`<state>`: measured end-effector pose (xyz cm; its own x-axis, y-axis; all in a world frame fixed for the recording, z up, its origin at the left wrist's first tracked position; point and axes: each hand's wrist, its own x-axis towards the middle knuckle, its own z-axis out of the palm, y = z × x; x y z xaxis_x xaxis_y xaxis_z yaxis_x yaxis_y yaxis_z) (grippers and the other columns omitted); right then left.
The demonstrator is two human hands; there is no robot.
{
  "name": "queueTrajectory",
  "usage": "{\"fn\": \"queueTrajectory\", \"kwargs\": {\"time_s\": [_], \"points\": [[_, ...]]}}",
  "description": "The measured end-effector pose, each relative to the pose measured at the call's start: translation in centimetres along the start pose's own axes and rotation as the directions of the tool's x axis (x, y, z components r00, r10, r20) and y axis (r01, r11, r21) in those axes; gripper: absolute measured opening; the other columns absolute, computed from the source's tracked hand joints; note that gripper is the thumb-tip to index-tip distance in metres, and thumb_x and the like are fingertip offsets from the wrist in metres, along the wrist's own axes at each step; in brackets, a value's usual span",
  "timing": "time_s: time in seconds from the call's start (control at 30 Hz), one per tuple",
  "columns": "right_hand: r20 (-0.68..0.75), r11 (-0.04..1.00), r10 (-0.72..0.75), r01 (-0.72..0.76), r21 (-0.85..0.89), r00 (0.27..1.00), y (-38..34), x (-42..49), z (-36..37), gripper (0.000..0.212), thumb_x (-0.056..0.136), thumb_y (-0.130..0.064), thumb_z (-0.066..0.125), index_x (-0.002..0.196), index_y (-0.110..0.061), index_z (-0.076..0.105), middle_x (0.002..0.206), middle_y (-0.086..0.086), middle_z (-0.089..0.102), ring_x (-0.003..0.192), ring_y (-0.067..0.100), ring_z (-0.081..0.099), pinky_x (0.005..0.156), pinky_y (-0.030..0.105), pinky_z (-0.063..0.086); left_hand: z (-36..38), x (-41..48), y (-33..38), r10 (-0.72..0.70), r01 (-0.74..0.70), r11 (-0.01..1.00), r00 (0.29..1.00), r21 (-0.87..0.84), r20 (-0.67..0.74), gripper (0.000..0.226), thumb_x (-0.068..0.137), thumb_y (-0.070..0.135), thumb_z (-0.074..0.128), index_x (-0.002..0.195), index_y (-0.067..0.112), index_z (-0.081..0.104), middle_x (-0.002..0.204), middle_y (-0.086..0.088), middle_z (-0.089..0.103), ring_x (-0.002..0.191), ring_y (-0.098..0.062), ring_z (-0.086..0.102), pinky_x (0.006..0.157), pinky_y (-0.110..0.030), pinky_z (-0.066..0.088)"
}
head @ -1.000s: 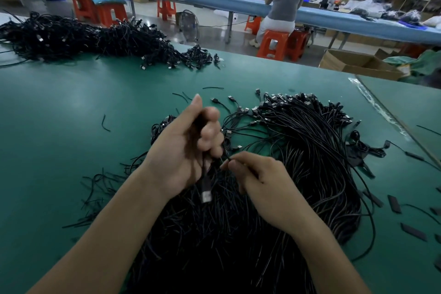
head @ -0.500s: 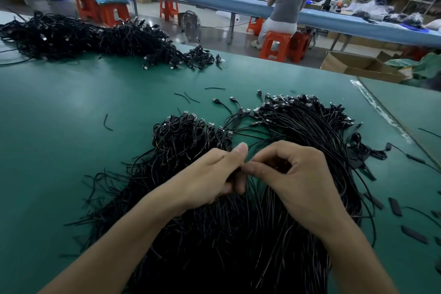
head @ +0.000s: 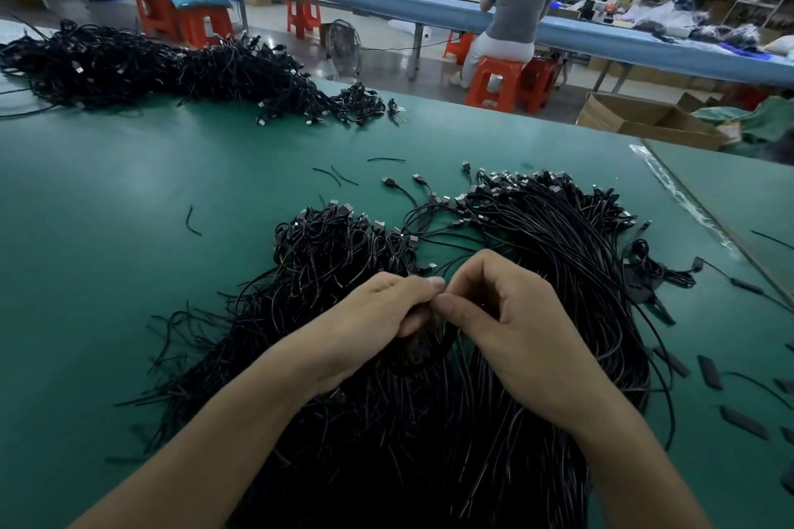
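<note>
Head view: two bare hands meet fingertip to fingertip over a heap of black cables (head: pixel 558 262) on a green table (head: pixel 107 262).

The left hand (head: pixel 378 322) curls its fingers round a dark loop of cable (head: pixel 423 341) held just above the heap. The right hand (head: pixel 511 335) pinches thumb and forefinger on the same cable where the hands touch, probably so one hand steadies the loop while the other winds or fastens it. A clump of coiled cables (head: pixel 335 245) sits just left of the straight lengths, likely to keep finished work apart. The fingers hide the pinched spot, so any tie there cannot be made out. The heap's near end is cut off beneath the forearms. Short black strips (head: pixel 709 372) lie at the right edge, some only partly in frame.
</note>
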<state>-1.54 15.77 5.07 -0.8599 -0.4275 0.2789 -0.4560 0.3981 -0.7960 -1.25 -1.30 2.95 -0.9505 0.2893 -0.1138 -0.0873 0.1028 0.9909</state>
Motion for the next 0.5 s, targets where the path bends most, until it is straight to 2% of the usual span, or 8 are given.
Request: {"fn": "queueTrajectory", "kwargs": {"time_s": [0.03, 0.1, 0.17, 0.2, 0.27, 0.33, 0.4, 0.5], "points": [[-0.032, 1.0, -0.006, 0.006, -0.009, 0.999, -0.2, 0.0, 0.4, 0.019, 0.09, -0.021, 0.07, 0.079, -0.03, 0.059, 0.075, -0.017, 0.066, 0.065, 0.001, 0.06, 0.059, 0.012, 0.045, 0.3, 0.2, -0.2, -0.03, 0.028, 0.999, 0.998, -0.026, -0.06, 0.046, 0.096, 0.035, 0.046, 0.053, 0.017, 0.045, 0.057, -0.003, 0.039, 0.063, -0.023, 0.039, 0.064, -0.029, 0.04], [-0.087, 1.0, -0.015, 0.015, -0.005, 0.996, -0.5, 0.0, 1.3, 0.018, 0.089, -0.017, 0.071, 0.079, -0.027, 0.06, 0.077, -0.018, 0.066, 0.068, 0.0, 0.062, 0.059, 0.01, 0.045, 0.6, 0.1, -0.1, -0.134, 0.114, 0.965, 0.989, -0.234, -0.07, 0.034, 0.093, 0.027, 0.041, 0.069, 0.009, 0.057, 0.061, -0.009, 0.051, 0.057, -0.023, 0.048, 0.055, -0.028, 0.045], [-0.147, 0.999, -0.033, 0.03, -0.022, 0.989, -0.7, 0.1, 2.0, 0.017, 0.088, -0.017, 0.073, 0.08, -0.026, 0.06, 0.079, -0.016, 0.066, 0.07, 0.004, 0.063, 0.06, 0.011, 0.046, 0.8, -0.2, 0.2, -0.176, 0.179, 0.888, 0.983, -0.423, 0.046, 0.041, 0.094, 0.03, 0.036, 0.077, 0.007, 0.065, 0.067, -0.013, 0.062, 0.055, -0.023, 0.061, 0.051, -0.029, 0.052], [-0.17, 0.999, -0.042, 0.037, -0.031, 0.985, -0.8, 0.2, 2.1, 0.018, 0.088, -0.018, 0.073, 0.08, -0.026, 0.06, 0.078, -0.015, 0.066, 0.069, 0.005, 0.063, 0.058, 0.011, 0.045, 0.8, -0.2, 0.3, -0.176, 0.21, 0.874, 0.977, -0.439, 0.117, 0.048, 0.097, 0.036, 0.034, 0.079, 0.009, 0.069, 0.07, -0.014, 0.066, 0.058, -0.024, 0.065, 0.05, -0.031, 0.054], [-0.181, 0.999, -0.038, 0.042, 0.019, 0.983, -0.8, 0.4, 2.2, 0.019, 0.088, -0.017, 0.073, 0.079, -0.026, 0.059, 0.072, -0.011, 0.067, 0.052, 0.006, 0.062, 0.049, 0.011, 0.043, 0.7, -0.4, 0.2, -0.179, 0.246, 0.894, 0.962, -0.374, 0.205, 0.065, 0.1, 0.052, 0.029, 0.079, 0.01, 0.073, 0.071, -0.015, 0.066, 0.056, -0.024, 0.065, 0.043, -0.027, 0.051], [-0.176, 0.995, -0.033, 0.048, 0.083, 0.984, -0.7, 0.5, 2.3, 0.019, 0.089, -0.014, 0.072, 0.079, -0.025, 0.059, 0.068, -0.008, 0.067, 0.042, 0.005, 0.06, 0.045, 0.011, 0.043, 0.5, -0.4, 0.0, -0.228, 0.271, 0.914, 0.958, -0.302, 0.172, 0.075, 0.097, 0.064, 0.028, 0.063, 0.012, 0.07, 0.059, -0.011, 0.06, 0.041, -0.017, 0.053, 0.033, -0.017, 0.036], [-0.21, 0.998, -0.062, 0.064, 0.004, 0.976, -0.3, 0.7, 2.4, 0.019, 0.088, -0.014, 0.073, 0.078, -0.024, 0.061, 0.074, -0.01, 0.067, 0.053, 0.003, 0.062, 0.052, 0.009, 0.043, 0.2, -0.3, -0.2, -0.243, 0.254, 0.94, 0.967, -0.229, 0.075, 0.073, 0.095, 0.068, 0.03, 0.055, 0.016, 0.063, 0.05, -0.004, 0.053, 0.032, -0.011, 0.039, 0.031, -0.012, 0.024], [-0.203, 0.999, -0.027, 0.032, 0.021, 0.979, 0.5, 0.6, 2.7, 0.018, 0.088, -0.017, 0.072, 0.078, -0.026, 0.061, 0.073, -0.012, 0.067, 0.062, 0.005, 0.063, 0.056, 0.012, 0.046, -0.3, -0.1, -0.9, -0.179, 0.178, 0.982, 0.984, -0.056, -0.02, 0.068, 0.095, 0.069, 0.031, 0.06, 0.021, 0.063, 0.046, 0.004, 0.041, 0.034, -0.009, 0.026, 0.037, -0.012, 0.018]]}}
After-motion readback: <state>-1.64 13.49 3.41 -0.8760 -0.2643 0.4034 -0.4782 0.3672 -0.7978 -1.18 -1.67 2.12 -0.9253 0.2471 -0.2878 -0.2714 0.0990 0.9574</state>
